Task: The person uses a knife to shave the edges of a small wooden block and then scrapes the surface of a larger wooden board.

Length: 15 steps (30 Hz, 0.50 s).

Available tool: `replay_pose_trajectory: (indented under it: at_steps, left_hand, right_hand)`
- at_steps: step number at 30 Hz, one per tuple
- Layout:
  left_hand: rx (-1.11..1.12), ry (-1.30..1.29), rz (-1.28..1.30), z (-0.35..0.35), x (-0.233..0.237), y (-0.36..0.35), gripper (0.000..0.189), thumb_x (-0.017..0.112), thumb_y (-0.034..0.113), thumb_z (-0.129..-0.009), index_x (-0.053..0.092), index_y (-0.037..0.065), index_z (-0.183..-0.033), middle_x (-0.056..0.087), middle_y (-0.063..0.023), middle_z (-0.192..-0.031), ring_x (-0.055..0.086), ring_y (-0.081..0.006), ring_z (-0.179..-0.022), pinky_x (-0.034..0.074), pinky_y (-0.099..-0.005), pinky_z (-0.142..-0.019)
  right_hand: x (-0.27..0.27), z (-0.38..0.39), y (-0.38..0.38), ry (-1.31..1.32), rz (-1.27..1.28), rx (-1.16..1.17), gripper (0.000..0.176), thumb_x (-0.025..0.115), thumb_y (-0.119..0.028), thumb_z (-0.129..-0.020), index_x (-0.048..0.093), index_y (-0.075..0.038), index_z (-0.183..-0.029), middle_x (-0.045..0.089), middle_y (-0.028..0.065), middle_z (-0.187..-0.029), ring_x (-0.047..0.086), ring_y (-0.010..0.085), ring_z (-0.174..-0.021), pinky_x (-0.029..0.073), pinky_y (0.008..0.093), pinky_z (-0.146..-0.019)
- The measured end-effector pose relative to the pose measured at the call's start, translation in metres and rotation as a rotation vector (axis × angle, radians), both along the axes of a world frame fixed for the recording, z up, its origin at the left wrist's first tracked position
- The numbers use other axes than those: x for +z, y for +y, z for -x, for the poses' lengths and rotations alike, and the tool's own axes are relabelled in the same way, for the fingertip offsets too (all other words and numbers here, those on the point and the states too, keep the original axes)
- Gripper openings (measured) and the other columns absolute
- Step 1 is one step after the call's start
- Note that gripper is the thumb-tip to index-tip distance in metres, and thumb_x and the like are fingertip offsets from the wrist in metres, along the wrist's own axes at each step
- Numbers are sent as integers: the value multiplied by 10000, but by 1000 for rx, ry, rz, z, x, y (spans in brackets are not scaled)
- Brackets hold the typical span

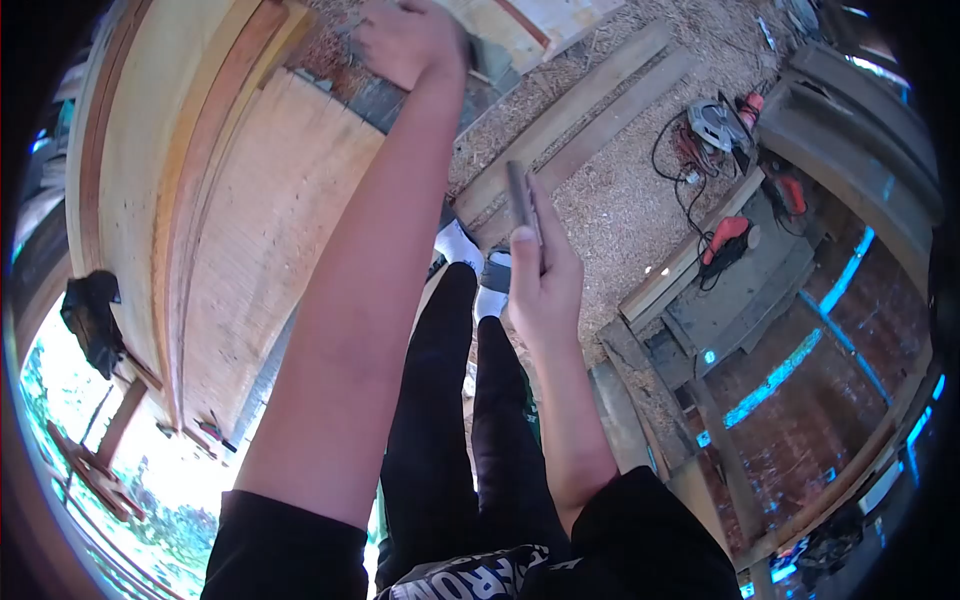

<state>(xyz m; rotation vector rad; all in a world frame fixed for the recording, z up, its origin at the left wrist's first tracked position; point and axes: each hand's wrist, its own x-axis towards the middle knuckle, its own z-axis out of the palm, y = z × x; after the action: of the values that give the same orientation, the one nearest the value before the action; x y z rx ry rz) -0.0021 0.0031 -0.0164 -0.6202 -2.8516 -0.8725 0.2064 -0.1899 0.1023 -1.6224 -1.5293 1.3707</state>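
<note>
My left hand (415, 45) reaches out at the top of the view, over a grey surface (367, 103) strewn with reddish sawdust (330, 55). It is blurred by motion; the fingers look apart, with nothing visible in them. My right hand (545, 275) is closed around a slim, flat, dark grey piece (521, 195), seen nearly edge-on and pointing up. Its kind does not show. A broad pale wooden board (290, 170) lies left of my left forearm.
Long curved-looking planks (195, 130) line the left side. Two boards (590, 100) lie on the shavings-covered floor (610, 215). At right are a circular saw (715, 125) with its cord, a red power tool (725, 240), and wooden framing (690, 245). My feet (490, 285) stand between.
</note>
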Motion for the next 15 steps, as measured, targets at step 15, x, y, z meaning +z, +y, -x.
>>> replay_pose_trajectory:
  at_steps: [15]
  left_hand:
    - [114, -41, -69, -17, 31, -4, 256, 633, 255, -899, 612, 53, -1056, 659, -208, -1029, 665, -388, -968, 487, -521, -898]
  right_hand:
    - [9, -38, -50, 391, 228, -135, 619, 558, -297, -1062, 405, 49, -1552, 667, 32, -956, 388, -4, -530, 288, 186, -470]
